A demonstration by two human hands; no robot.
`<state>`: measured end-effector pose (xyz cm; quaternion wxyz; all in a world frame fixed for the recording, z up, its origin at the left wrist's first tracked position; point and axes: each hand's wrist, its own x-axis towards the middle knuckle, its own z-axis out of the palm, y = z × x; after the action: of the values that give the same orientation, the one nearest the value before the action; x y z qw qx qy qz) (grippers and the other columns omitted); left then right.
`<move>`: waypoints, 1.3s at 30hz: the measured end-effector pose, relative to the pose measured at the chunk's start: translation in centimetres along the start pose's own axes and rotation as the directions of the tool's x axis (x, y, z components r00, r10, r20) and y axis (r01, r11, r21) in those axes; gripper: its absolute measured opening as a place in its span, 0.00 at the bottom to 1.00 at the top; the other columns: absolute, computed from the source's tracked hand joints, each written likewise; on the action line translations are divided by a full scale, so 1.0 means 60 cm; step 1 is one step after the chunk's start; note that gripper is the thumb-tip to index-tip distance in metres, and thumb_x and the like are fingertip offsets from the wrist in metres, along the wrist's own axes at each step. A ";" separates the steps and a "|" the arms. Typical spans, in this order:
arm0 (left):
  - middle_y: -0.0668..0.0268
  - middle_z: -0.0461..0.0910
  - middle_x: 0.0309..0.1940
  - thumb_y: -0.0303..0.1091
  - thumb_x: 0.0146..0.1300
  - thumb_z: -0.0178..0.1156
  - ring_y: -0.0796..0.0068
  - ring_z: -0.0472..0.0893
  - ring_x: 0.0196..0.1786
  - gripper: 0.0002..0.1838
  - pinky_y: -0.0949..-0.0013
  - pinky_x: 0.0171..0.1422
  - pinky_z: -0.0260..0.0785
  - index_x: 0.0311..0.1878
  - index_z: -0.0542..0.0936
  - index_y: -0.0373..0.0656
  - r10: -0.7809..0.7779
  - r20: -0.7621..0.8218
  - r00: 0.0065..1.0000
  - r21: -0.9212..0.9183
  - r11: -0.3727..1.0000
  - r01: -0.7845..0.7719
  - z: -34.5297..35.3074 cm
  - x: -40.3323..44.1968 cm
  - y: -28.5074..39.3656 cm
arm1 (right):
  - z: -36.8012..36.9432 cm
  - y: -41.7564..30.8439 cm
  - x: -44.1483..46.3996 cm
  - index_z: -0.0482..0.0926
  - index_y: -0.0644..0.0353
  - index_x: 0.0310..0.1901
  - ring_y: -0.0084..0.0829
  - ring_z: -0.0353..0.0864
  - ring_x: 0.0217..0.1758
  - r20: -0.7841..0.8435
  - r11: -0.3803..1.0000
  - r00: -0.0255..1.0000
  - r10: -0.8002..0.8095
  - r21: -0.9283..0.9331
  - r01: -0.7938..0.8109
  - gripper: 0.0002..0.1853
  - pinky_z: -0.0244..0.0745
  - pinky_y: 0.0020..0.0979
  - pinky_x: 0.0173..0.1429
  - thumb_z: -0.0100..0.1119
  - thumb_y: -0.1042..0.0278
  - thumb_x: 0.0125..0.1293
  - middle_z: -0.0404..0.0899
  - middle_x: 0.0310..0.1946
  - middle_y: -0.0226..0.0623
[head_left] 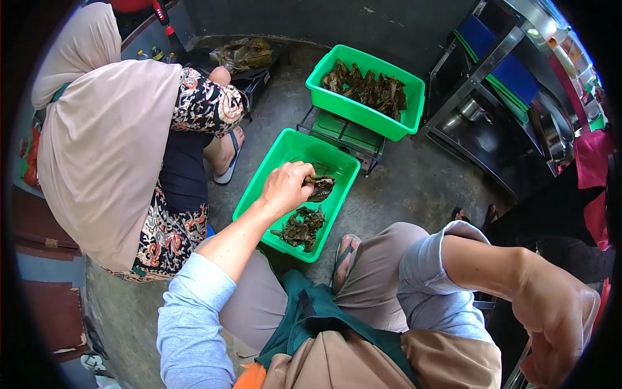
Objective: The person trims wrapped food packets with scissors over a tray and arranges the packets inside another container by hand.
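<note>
My left hand (287, 188) is closed around a dark brown-green leaf bundle (321, 188), held by its near end over a green tub (287, 146). Below it, another clump of crumpled, dark leaf bundles (300, 228) lies in the tub's near part. My right hand (556, 318) hangs at the right edge, bent down at the wrist with fingers curled downward. Its fingertips are hidden, so whether it grips anything does not show.
A second green tub (324, 55) with several leaf bundles (366, 89) rests on a low gas stove (340, 133). Another person (110, 142) sits at left beside more leaf bundles (241, 54). A metal rack (479, 107) with trays stands at right.
</note>
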<state>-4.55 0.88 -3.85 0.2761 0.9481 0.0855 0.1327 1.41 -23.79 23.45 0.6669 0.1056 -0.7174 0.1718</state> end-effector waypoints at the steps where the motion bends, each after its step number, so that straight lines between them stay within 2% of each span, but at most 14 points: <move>1: 0.58 0.80 0.32 0.29 0.50 0.63 0.54 0.79 0.40 0.10 0.56 0.47 0.71 0.38 0.79 0.40 0.000 -0.002 1.000 -0.003 1.000 0.000 0.001 0.000 0.001 | -0.002 -0.001 -0.002 0.72 0.55 0.15 0.25 0.66 0.18 0.008 1.000 1.000 -0.003 -0.011 0.003 0.13 0.76 0.42 0.57 0.52 0.88 0.46 0.65 0.12 0.27; 5: 0.60 0.82 0.37 0.29 0.50 0.64 0.54 0.80 0.44 0.10 0.54 0.50 0.73 0.37 0.80 0.42 -0.036 0.031 0.999 0.015 0.999 0.035 -0.002 0.001 0.008 | -0.005 -0.005 -0.003 0.74 0.56 0.16 0.26 0.69 0.20 0.027 0.998 1.000 -0.013 -0.062 0.014 0.12 0.75 0.41 0.55 0.53 0.88 0.46 0.67 0.13 0.28; 12: 0.58 0.80 0.33 0.30 0.51 0.63 0.54 0.79 0.41 0.10 0.55 0.48 0.72 0.38 0.79 0.40 -0.003 0.001 1.000 0.006 1.000 0.003 0.006 0.008 0.004 | -0.011 -0.015 0.003 0.76 0.57 0.18 0.28 0.74 0.24 0.033 0.981 0.999 -0.019 -0.192 0.025 0.11 0.74 0.38 0.52 0.55 0.87 0.45 0.71 0.15 0.28; 14: 0.58 0.80 0.33 0.30 0.51 0.63 0.54 0.79 0.41 0.10 0.55 0.48 0.72 0.38 0.79 0.40 -0.007 0.006 1.000 0.005 1.000 0.007 0.006 0.008 0.005 | -0.012 -0.011 0.000 0.78 0.58 0.19 0.29 0.75 0.25 -0.008 0.986 0.999 0.051 -0.156 -0.052 0.10 0.74 0.39 0.53 0.55 0.87 0.45 0.73 0.16 0.29; 18: 0.59 0.81 0.34 0.30 0.51 0.62 0.54 0.79 0.42 0.10 0.55 0.48 0.72 0.38 0.80 0.41 -0.011 0.015 1.000 0.005 1.000 0.011 0.009 0.012 0.001 | -0.011 -0.013 -0.009 0.78 0.60 0.18 0.29 0.74 0.24 -0.002 0.998 0.998 -0.058 0.003 0.058 0.10 0.74 0.41 0.58 0.54 0.88 0.45 0.73 0.15 0.30; 23: 0.60 0.82 0.36 0.29 0.50 0.62 0.54 0.80 0.43 0.09 0.54 0.49 0.73 0.36 0.80 0.42 -0.036 0.020 0.999 0.010 0.999 0.036 0.006 0.011 0.005 | -0.019 -0.003 -0.006 0.75 0.60 0.15 0.26 0.69 0.18 0.070 0.985 0.996 -0.048 -0.163 0.059 0.12 0.74 0.43 0.64 0.51 0.90 0.45 0.68 0.11 0.29; 27: 0.59 0.81 0.35 0.29 0.50 0.62 0.54 0.80 0.43 0.09 0.54 0.49 0.72 0.37 0.80 0.41 -0.022 0.015 1.000 0.006 1.000 0.022 0.009 0.006 0.007 | -0.001 0.010 -0.008 0.74 0.60 0.14 0.25 0.67 0.17 0.011 0.997 0.998 -0.067 0.027 0.067 0.14 0.73 0.44 0.67 0.49 0.91 0.46 0.66 0.10 0.28; 29: 0.59 0.80 0.34 0.30 0.51 0.62 0.54 0.79 0.41 0.11 0.55 0.49 0.71 0.39 0.79 0.40 0.016 -0.003 1.000 0.009 1.000 -0.016 0.015 0.002 0.000 | 0.004 0.008 -0.012 0.73 0.60 0.14 0.25 0.67 0.17 0.011 0.997 0.998 -0.068 0.027 0.068 0.14 0.72 0.44 0.68 0.49 0.92 0.46 0.66 0.10 0.28; 32: 0.58 0.81 0.34 0.30 0.51 0.62 0.54 0.79 0.42 0.11 0.55 0.49 0.71 0.39 0.79 0.40 0.003 -0.005 1.000 0.011 1.000 -0.003 0.021 -0.001 0.006 | 0.004 -0.020 -0.016 0.73 0.60 0.14 0.25 0.67 0.17 0.075 0.992 0.997 -0.027 -0.122 0.036 0.14 0.72 0.43 0.69 0.48 0.92 0.45 0.66 0.11 0.28; 35: 0.59 0.81 0.35 0.30 0.50 0.62 0.54 0.79 0.43 0.11 0.55 0.49 0.71 0.39 0.79 0.40 0.010 -0.003 1.000 0.012 1.000 -0.010 0.022 -0.002 0.008 | 0.011 -0.023 -0.016 0.73 0.59 0.14 0.24 0.66 0.17 0.047 1.000 0.999 0.021 -0.017 -0.020 0.14 0.72 0.43 0.69 0.48 0.93 0.44 0.65 0.11 0.27; 39: 0.59 0.81 0.36 0.29 0.50 0.62 0.54 0.80 0.43 0.11 0.54 0.49 0.72 0.38 0.80 0.41 -0.005 -0.015 1.000 0.024 1.000 0.005 0.020 -0.003 0.015 | 0.014 0.000 -0.016 0.72 0.58 0.14 0.24 0.65 0.17 0.015 0.995 0.999 -0.043 0.090 0.042 0.15 0.72 0.43 0.68 0.49 0.93 0.44 0.64 0.11 0.26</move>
<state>-4.25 -0.49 -4.39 0.2645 0.9500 0.0915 0.1383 0.70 -24.22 22.43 0.6589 0.1521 -0.7121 0.1887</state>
